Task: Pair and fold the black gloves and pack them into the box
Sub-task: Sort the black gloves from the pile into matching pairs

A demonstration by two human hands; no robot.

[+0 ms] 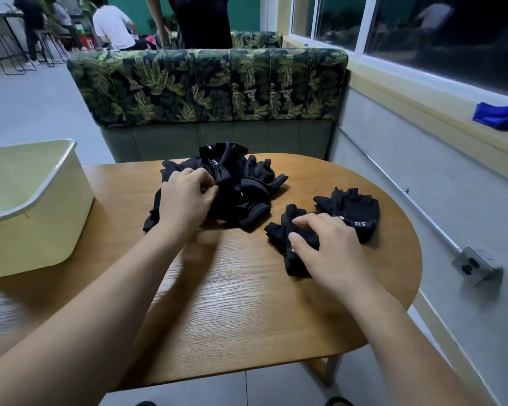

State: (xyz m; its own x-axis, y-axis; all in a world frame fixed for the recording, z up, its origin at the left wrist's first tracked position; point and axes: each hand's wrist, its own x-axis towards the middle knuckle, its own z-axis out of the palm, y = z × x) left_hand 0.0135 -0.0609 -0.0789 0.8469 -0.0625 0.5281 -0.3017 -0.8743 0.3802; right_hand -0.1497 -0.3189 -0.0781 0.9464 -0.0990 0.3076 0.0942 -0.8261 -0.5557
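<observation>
- While my left hand (185,197) is in the loose glove pile (241,177), its fingers are curled and pinch black fabric at the pile's near edge.
- Right hand (326,247) lies over a single glove (288,230), fingers loosely spread, pressing it onto the worktop (247,303). I can make out no pinch.
- Just beyond the right hand's fingertips sits a flattened glove set (352,205), with white lettering on the cuff.
- Box (41,183): pale, open-topped, well out to the left of the left hand.
- Look: matte black, short-fingered as far as I can tell, small white cuff print, tangled together in the pile.
- Handling, my judgement: light, soft, floppy, not fragile. The fabric is likely to drag its neighbours along.
- Best hold, I reckon, is the cuff band, probably the firmest edge. Lift one clear of the pile before matching it.
</observation>
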